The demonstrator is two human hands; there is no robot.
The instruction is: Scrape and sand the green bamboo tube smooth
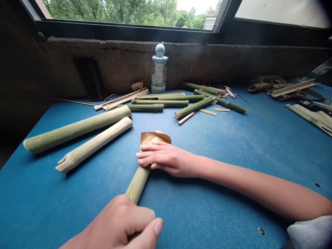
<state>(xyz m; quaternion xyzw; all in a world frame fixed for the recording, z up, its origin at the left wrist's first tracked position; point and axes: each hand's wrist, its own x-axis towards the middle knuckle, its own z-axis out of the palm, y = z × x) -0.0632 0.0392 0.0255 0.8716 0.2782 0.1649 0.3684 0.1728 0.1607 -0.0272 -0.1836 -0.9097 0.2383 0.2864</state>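
Left hand [116, 223] is closest, at the bottom of the frame; its fingers curl around the near end of a bamboo stick [137, 185], so that grip is closed. Right arm comes in from the right side and lies low across the blue desk [233, 193]; right hand [168, 159] lies flat with its fingers together, pressing a folded piece of brown sandpaper [155, 138] around the stick. Stick is pale green and lies along the desk in the lower middle; its long side points away from the person, up and to the right.

Up by the wall, at top middle, a plastic bottle [159, 74] with a blue cap stands upright; I cannot tell what is in it. Just left of it sits a ball of twine [137, 86]. A green bamboo log [75, 129] and a peeled bamboo piece [93, 145] lie side by side at the left; more green bamboo sticks [166, 102] lie in a messy group at top middle; a window [124, 14] shows trees above the wall.
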